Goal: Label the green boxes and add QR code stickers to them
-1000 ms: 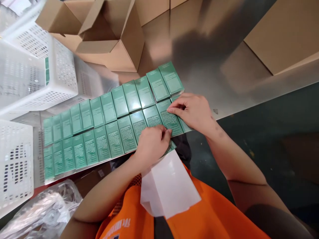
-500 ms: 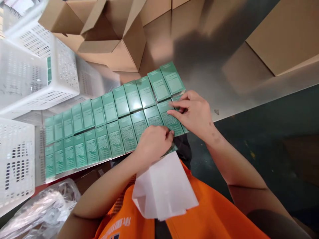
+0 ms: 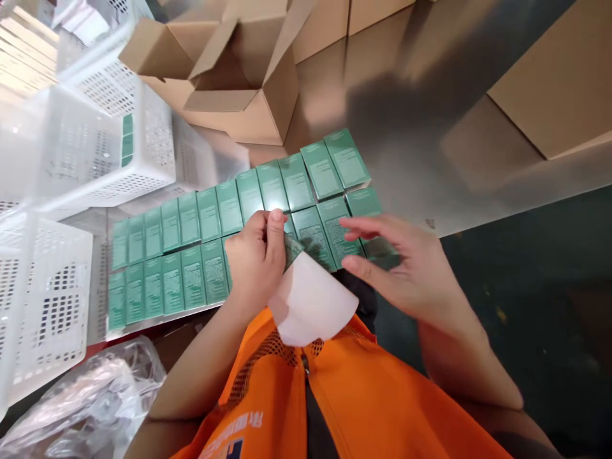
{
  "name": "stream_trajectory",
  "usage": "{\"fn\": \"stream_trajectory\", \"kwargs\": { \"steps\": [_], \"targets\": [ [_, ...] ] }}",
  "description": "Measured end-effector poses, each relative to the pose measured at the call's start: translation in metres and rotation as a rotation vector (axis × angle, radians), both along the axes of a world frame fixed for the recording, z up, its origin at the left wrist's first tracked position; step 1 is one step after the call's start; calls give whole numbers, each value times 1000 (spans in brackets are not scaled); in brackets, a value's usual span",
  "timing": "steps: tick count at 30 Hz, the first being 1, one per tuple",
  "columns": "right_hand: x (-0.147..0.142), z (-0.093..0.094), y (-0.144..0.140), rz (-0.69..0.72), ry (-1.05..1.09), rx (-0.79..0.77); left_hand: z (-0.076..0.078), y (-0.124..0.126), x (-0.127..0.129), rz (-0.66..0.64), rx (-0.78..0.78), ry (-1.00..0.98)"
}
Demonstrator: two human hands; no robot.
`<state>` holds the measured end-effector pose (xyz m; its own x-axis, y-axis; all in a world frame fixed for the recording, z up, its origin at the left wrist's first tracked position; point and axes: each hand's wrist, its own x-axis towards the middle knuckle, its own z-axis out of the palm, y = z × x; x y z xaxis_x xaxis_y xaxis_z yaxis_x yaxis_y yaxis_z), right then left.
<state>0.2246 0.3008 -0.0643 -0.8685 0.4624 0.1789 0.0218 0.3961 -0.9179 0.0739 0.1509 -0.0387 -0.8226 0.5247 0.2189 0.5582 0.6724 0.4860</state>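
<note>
My left hand [image 3: 255, 261] is closed, thumb up, on a curled white paper sheet [image 3: 313, 303]. A clear greenish end of the sheet shows beside the thumb. The sheet hangs in front of my orange vest. Two rows of green boxes [image 3: 191, 277] stand close together beyond and below my hands, with printed text on their faces. My right hand [image 3: 401, 264] hovers over the right end of the front row, thumb and fingers apart, slightly blurred. No object can be made out between its fingers. My left hand hides part of the front row.
White perforated baskets [image 3: 153, 140] stand at the left, one with green boxes inside. An open cardboard carton [image 3: 229, 108] is behind the rows on the metal table [image 3: 459, 185]. Another carton [image 3: 559, 83] sits at the far right. Clear plastic wrap [image 3: 95, 395] lies at lower left.
My left hand has lifted off the front row and moved left with the paper sheet. My right hand has drawn back toward me and its fingers have opened. The view has shifted slightly.
</note>
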Motion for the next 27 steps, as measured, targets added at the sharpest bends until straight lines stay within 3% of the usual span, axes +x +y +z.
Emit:
{"fn": "stream_trajectory", "kwargs": {
  "steps": [2,5,7,10,13,17,20,23,25,27],
  "targets": [
    [-1,3,-20,-56,21,88,-2,4,2,-7,39,70],
    [-14,-3,-42,-192,94,231,-4,7,6,-64,87,10],
    [-23,-12,-46,-294,142,328,-4,7,6,-81,113,-129],
    [-31,-26,-44,-361,161,499,-3,5,-3,-71,158,-507],
    [-33,-36,-42,-310,121,658,-1,5,-15,-23,254,-891],
    [-28,-36,-48,-104,194,722,0,6,-24,17,289,-1038],
    [-11,-21,-46,150,344,597,1,4,-33,50,314,-1053],
    [13,-2,-24,348,498,215,2,4,-47,110,394,-1106],
    [25,5,1,213,533,-55,4,5,-52,140,418,-1121],
    [28,4,28,-55,430,-249,6,10,-46,115,337,-1109]
  ]
}}
